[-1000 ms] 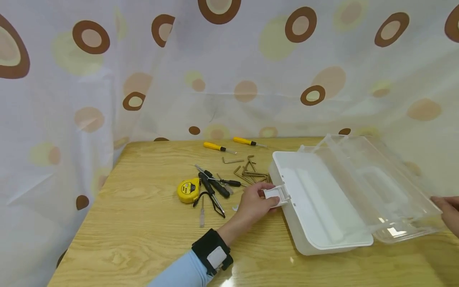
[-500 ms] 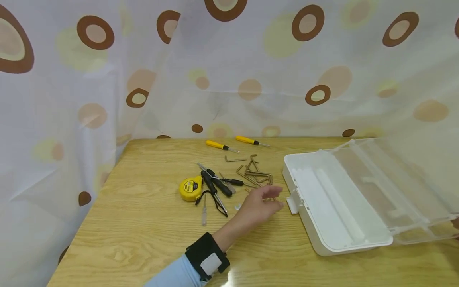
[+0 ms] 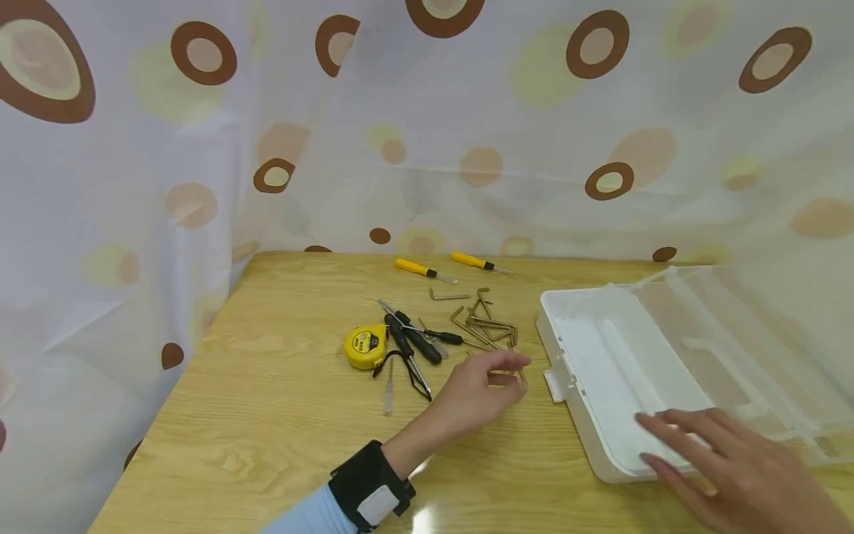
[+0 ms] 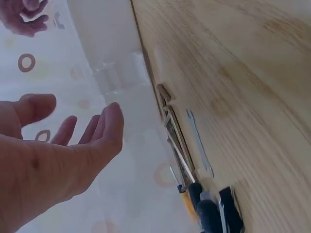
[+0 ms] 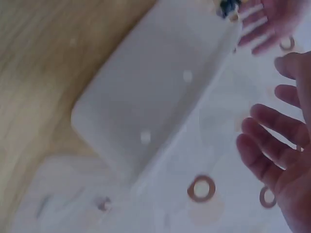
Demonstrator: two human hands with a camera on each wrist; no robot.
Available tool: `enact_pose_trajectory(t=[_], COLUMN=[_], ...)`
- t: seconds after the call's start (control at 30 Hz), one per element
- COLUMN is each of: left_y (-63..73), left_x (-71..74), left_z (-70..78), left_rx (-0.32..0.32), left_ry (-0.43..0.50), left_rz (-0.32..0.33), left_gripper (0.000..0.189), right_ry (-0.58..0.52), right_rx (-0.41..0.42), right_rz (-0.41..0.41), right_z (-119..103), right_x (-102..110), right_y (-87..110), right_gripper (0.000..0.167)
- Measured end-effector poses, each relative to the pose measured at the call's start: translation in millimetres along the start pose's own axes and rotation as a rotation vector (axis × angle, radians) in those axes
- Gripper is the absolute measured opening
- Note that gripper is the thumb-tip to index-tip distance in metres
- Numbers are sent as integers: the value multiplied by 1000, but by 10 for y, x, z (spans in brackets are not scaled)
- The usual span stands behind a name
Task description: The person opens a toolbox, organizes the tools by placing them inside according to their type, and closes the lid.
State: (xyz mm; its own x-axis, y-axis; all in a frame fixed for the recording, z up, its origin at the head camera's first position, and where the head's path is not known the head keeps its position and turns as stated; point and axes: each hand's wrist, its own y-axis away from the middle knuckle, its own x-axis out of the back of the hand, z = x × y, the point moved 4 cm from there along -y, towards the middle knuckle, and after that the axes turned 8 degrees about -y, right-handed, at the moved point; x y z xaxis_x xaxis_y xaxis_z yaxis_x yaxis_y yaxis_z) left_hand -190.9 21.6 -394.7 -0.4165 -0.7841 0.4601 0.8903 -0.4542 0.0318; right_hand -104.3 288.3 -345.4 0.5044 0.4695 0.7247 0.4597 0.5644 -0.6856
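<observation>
My left hand (image 3: 483, 389) hovers over the table with loosely bent fingers and nothing in them, just left of a white plastic box (image 3: 603, 437). My right hand (image 3: 747, 471) is above the box's near right corner, fingers spread and empty; the right wrist view shows this hand (image 5: 286, 141) too. The box's clear lid (image 3: 754, 348) lies swung back to the right. From its left side the white latch (image 3: 555, 386) sticks out. Several brass-coloured hex keys (image 3: 492, 324) lie behind my left hand, partly hidden by it.
Left of the hex keys are a yellow tape measure (image 3: 365, 347), black-handled screwdrivers (image 3: 422, 345) and a small clear-handled screwdriver (image 3: 388, 399). Two yellow screwdrivers (image 3: 414, 267) lie near the back edge. A small silver wrench (image 4: 200, 143) shows in the left wrist view. A patterned curtain (image 3: 434, 133) hangs behind.
My left hand has let go of the latch and drawn slightly away. The lid has been lowered back to the right; my right hand has left it and come in over the box.
</observation>
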Motion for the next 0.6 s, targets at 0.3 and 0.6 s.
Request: enact_pose_trajectory(t=[0.3,0.6], left_y=[587,1126], left_x=[502,865], left_z=[-51,-282], left_rx=[-117,-4], left_ry=[-887,-919], left_rz=[112,299], left_gripper=[72,70], right_ry=[61,39], right_rx=[74,125], right_rz=[-227,-199], right_z=[-177,60], right_x=[-429,-488], right_y=[193,171], right_gripper=[60,62])
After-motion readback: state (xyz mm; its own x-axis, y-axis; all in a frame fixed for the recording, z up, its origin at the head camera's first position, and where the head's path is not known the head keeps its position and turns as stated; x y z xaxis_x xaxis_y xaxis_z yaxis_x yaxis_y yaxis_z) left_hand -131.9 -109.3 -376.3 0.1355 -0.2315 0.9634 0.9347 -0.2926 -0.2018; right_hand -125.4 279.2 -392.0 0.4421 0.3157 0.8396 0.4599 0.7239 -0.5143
